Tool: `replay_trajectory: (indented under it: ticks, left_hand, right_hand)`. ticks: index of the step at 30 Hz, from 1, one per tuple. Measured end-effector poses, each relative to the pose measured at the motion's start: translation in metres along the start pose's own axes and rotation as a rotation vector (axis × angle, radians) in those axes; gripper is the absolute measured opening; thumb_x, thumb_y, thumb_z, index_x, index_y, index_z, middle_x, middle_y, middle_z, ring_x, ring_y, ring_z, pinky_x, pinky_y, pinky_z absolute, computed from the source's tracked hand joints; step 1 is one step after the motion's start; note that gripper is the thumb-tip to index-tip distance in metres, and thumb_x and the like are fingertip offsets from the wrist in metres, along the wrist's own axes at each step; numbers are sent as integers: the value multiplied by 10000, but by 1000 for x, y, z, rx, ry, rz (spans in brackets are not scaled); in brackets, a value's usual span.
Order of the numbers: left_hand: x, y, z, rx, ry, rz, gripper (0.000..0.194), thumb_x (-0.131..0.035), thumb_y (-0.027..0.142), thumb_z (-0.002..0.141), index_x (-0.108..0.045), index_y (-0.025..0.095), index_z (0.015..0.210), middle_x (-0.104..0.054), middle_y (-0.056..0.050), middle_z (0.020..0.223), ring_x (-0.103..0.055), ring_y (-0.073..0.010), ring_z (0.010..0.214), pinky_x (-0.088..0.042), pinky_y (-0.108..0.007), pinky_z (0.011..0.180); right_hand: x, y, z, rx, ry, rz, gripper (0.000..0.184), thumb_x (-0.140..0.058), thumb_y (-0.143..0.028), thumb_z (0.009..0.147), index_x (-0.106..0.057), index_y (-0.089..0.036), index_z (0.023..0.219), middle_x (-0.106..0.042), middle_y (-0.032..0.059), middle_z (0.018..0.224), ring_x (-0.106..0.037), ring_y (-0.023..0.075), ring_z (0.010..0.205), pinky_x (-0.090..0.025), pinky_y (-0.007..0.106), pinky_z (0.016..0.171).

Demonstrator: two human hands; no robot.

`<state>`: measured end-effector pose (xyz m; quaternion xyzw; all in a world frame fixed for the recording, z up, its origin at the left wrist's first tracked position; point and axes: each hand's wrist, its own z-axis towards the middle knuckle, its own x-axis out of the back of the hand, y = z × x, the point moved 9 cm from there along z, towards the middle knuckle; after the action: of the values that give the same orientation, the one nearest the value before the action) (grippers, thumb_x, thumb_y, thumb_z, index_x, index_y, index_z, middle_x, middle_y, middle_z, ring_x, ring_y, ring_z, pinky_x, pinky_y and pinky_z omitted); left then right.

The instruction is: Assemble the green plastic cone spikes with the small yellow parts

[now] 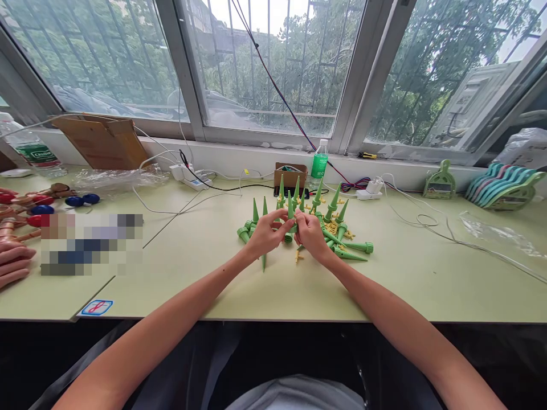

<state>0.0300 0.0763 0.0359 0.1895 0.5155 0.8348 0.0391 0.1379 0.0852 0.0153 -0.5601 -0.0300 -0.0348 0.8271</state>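
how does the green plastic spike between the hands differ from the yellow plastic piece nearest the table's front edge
The green cone-shaped plastic spike looks larger; the yellow branched plastic piece looks smaller. The spike is held, tip up, between the left hand and right hand; the yellow piece lies on the pale green table. Both look plastic.

brown box (100, 145) by the window (182, 68) | big water bottle (40, 156) left of it | green bottle (319, 164) on the table (405, 279) | blue balls (91, 198) at the left | blue, pink and green stack (498, 185) far right | trees (325, 85) outside
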Motion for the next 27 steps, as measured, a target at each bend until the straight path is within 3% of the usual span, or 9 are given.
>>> replay_trajectory:
  ticks: [15,27]
  left_hand:
    - [-1,1,0,3,-16,29,342,-591,483,834,-595,161,950,-589,-19,806,-506,-53,469,-393,-177,368]
    - [2,-3,1,14,-3,38,386,-597,484,832,-626,147,1018,-576,-14,721,-499,-63,469,-388,-178,376]
  right_hand:
    - [-1,0,-1,8,-11,-39,469,-399,-551,932,-366,-236,586,-326,-74,338,-383,114,280,-289,261,344]
    - [1,-4,0,27,5,-30,498,-406,-606,909,-371,-229,586,-330,-72,365,-366,99,288,-287,254,347]
